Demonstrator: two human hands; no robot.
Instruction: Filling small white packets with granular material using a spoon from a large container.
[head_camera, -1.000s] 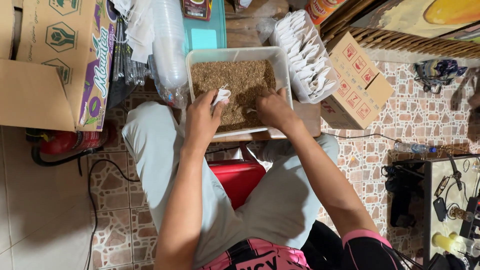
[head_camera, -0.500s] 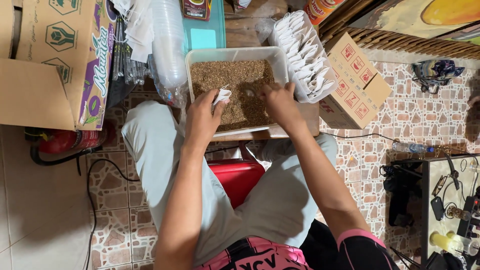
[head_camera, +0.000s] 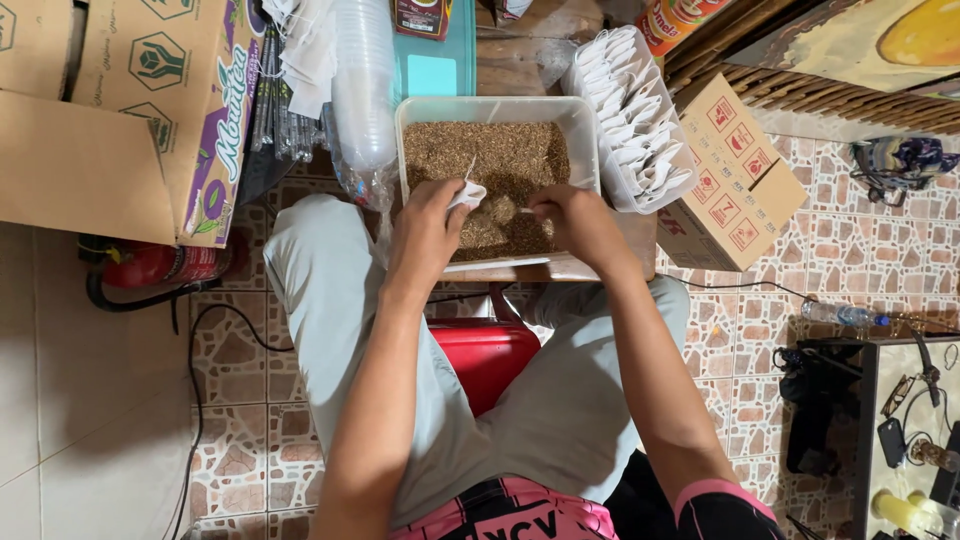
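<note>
Pink waistband fabric (head_camera: 520, 510) is showing nearest the camera, at the bottom edge, above it pale grey trousers (head_camera: 330, 300) covering both spread knees. Red plastic seat (head_camera: 485, 355) is sitting between the legs, on patterned floor tiles (head_camera: 240, 440).

Left hand (head_camera: 428, 232): fingers are closing on a small white paper pouch (head_camera: 466, 194), holding it over the near left part of the tub. Right hand (head_camera: 575, 222): fingers are curling narrow over the brown material, pinching something pale and thin pointing toward the pouch; what it is cannot be told.

White rectangular tub (head_camera: 590, 130) is resting on a wooden surface just beyond the knees, filled with brown, crumbly loose material (head_camera: 500, 160); both hands are working inside it.

Right of the tub, touching it: clear container (head_camera: 635, 110) packed with upright white pouches. Further right: small brown carton (head_camera: 735, 185) with red symbols, lying tilted.

Left of the tub: stack of clear plastic cups (head_camera: 362, 90) lying on its side. Further left: large open cardboard box (head_camera: 120, 110); a red cylinder (head_camera: 160, 265) is lying beneath it on the floor.

Far edge: teal lid (head_camera: 435, 60) beyond the tub.
</note>
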